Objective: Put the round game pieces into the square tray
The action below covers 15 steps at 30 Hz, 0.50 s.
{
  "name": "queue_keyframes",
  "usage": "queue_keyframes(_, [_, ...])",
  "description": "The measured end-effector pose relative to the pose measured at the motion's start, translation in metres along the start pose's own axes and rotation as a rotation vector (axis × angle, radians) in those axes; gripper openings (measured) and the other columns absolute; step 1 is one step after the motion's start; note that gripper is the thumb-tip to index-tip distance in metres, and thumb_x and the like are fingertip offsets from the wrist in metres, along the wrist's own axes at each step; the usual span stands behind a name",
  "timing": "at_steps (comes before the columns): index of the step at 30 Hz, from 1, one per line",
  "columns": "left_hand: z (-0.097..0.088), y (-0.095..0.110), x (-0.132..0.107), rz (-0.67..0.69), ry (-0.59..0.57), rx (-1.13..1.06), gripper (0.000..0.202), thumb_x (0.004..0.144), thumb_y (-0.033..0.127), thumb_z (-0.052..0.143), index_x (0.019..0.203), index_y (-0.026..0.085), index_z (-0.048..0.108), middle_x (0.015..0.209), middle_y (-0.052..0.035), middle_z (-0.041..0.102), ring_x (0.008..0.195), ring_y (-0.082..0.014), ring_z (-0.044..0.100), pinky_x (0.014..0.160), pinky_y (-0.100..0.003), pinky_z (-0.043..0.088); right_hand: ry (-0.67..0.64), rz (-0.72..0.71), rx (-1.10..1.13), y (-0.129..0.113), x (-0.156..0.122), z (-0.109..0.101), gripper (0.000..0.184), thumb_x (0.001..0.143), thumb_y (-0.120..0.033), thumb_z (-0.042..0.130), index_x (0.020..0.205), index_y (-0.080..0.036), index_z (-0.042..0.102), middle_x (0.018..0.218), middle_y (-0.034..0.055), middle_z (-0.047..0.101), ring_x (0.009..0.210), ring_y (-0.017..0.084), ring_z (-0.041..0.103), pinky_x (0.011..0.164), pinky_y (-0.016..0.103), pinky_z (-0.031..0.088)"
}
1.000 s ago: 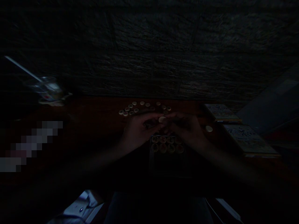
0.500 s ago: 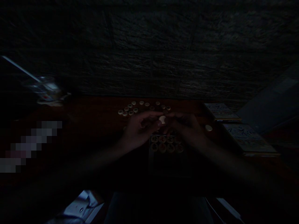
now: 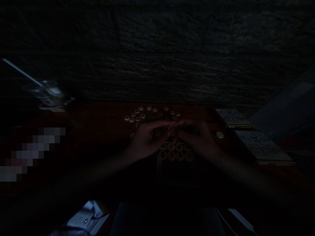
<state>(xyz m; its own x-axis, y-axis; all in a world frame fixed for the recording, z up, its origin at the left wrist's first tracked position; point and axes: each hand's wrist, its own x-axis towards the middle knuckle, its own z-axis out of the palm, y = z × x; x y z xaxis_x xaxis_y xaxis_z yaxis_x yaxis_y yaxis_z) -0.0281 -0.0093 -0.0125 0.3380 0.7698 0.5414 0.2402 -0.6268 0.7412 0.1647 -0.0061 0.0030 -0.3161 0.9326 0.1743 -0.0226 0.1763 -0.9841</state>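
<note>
Red-brown tabletop (image 3: 98, 114) with inscribed discs (image 3: 171, 155) in low light

Clock positions are read from the point where the hands meet. Chinese-style characters, some dark and some reddish, mark the discs set in two rows of four in a dark tray (image 3: 158, 172) at 6 o'clock; the light is too dim to read them singly. The farther box (image 3: 233, 118), just before 3 o'clock, and the nearer box (image 3: 263, 149), just past it, carry bold dark lettering on pale lids, likewise illegible. Left hand (image 3: 145, 139) and right hand (image 3: 200, 135) meet with narrowed fingertips, together gripping one pale disc (image 3: 173, 126) just beyond the tray's far rim. Loose discs (image 3: 143, 116) lie from 9 round to just past 12 o'clock; a lone disc (image 3: 220, 135) lies at 3. A clear cup (image 3: 52, 93) with a straw (image 3: 23, 73) stands between 9 and 10. Rough blocks form the wall (image 3: 172, 68) at 12.
</note>
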Motion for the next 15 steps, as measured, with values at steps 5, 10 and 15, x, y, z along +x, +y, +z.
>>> queue_keyframes(5, [0.0015, 0.0000, -0.0003, 0.021, 0.007, 0.029, 0.030, 0.093, 0.023, 0.069, 0.123, 0.023, 0.074, 0.109, -0.0056, 0.080, 0.093, -0.0182, 0.076, 0.080, -0.027, 0.061, -0.006, 0.007, 0.020, 0.0020, 0.0004, -0.0008, 0.028, 0.075, -0.042, 0.087, 0.083, -0.017, 0.076, 0.073, 0.0026, 0.076, 0.057, 0.013, 0.068, 0.055, 0.024, 0.057])
queue_keyframes(10, [0.0030, -0.0049, -0.0007, -0.056, 0.046, -0.014, 0.030, 0.091, 0.025, 0.072, 0.121, 0.023, 0.074, 0.098, -0.0041, 0.080, 0.083, -0.0166, 0.075, 0.071, -0.026, 0.060, 0.006, 0.024, 0.055, 0.0035, 0.0030, -0.0018, 0.023, 0.073, -0.036, 0.087, 0.084, -0.018, 0.076, 0.067, 0.0002, 0.074, 0.055, 0.012, 0.068, 0.053, 0.024, 0.058])
queue_keyframes(15, [0.0033, -0.0043, 0.0007, -0.103, 0.074, -0.098, 0.029, 0.090, 0.024, 0.073, 0.118, 0.023, 0.074, 0.102, -0.0039, 0.081, 0.090, -0.0175, 0.076, 0.078, -0.029, 0.061, 0.018, 0.044, 0.080, 0.0007, 0.0025, -0.0014, 0.016, 0.074, -0.029, 0.086, 0.085, -0.019, 0.078, 0.070, 0.0005, 0.076, 0.056, 0.012, 0.069, 0.054, 0.023, 0.058])
